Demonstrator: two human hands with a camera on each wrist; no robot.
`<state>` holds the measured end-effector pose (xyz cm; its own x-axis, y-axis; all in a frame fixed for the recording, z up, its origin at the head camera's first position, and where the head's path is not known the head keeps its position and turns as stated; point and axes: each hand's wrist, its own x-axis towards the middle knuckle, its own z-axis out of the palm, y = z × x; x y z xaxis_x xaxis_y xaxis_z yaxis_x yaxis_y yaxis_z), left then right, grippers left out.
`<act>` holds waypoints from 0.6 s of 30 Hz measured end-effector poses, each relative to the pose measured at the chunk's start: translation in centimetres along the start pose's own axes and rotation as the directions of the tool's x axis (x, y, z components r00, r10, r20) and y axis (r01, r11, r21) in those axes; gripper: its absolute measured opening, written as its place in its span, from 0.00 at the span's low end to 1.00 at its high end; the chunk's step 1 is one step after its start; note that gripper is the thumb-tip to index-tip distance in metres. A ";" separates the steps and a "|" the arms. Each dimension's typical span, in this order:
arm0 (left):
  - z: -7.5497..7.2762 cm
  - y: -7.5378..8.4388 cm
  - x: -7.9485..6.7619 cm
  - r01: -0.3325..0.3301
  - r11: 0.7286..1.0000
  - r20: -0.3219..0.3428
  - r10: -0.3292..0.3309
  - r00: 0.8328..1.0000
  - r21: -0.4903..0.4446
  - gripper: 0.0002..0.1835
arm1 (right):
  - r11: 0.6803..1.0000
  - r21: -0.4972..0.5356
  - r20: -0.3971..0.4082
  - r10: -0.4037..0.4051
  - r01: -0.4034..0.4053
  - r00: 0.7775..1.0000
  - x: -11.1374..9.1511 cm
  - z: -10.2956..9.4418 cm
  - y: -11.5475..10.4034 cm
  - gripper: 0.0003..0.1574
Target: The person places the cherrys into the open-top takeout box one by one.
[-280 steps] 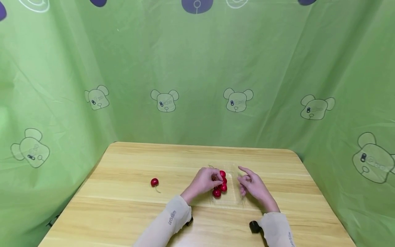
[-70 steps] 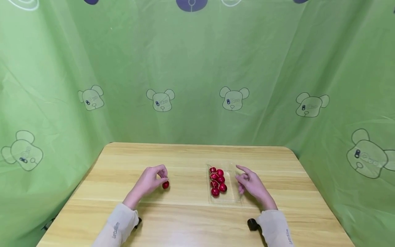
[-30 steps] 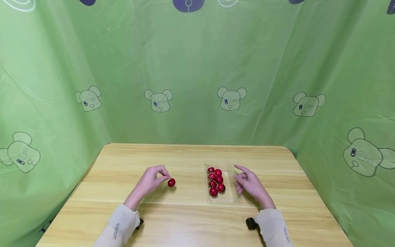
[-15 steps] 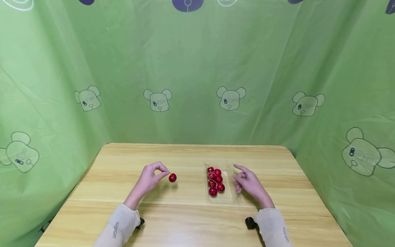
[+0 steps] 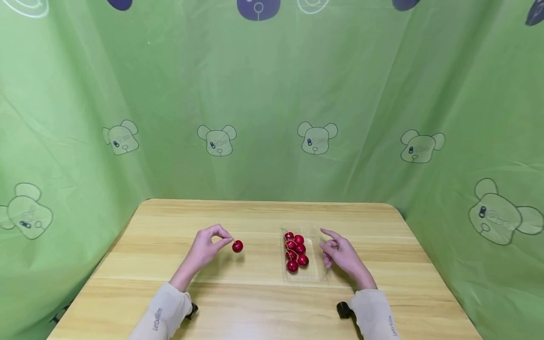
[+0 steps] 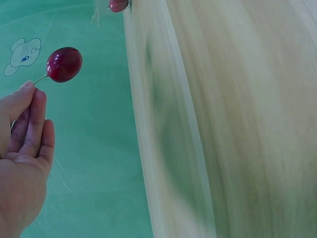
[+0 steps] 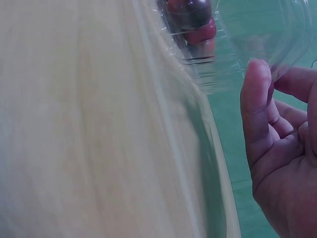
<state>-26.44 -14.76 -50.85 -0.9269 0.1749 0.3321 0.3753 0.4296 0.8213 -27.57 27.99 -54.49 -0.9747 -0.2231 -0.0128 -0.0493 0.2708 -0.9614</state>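
Note:
With thumb and fingertips, my left hand [image 5: 206, 247] pinches a dark red cherry [image 5: 237, 246] by its thin stem. In the left wrist view the round cherry [image 6: 64, 64] hangs off the fingertips, stem toward the hand; the head view shows it a little above the table, left of a clear plastic box [image 5: 316, 274]. Several cherries [image 5: 292, 266] with stems lie in the box's left half, in two rows. My right hand [image 5: 342, 254] is at the box's right edge, its thumb and a finger pinching the rim [image 7: 292, 57] and its index finger extended.
The wooden table [image 5: 255, 307] carries the box near its middle. A green curtain [image 5: 267, 174] with bear prints surrounds its back and sides. Black wrist devices [image 5: 344, 310] sit below both cuffs.
Earlier my left hand was among the cherries in the box, then reached left to the lone cherry. It has since lifted that cherry by its stem. My right hand stays at the box's edge.

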 end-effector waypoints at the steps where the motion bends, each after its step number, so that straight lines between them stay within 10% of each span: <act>1: 0.0 0.0 0.0 0.000 1.000 0.000 0.000 1.000 0.003 0.04 | 1.000 -0.001 0.000 -0.001 0.001 1.000 0.0 0.0 0.0 0.40; 18: 1.8 0.4 0.6 -0.051 0.999 -0.001 0.051 0.999 -0.008 0.07 | 1.000 0.008 0.007 -0.004 0.004 1.000 0.2 -0.1 0.1 0.40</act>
<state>-26.88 -12.85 -51.16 -0.9066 0.1954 0.3740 0.4219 0.4129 0.8072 -27.80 28.04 -54.57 -0.9729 -0.2308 -0.0113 -0.0511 0.2627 -0.9635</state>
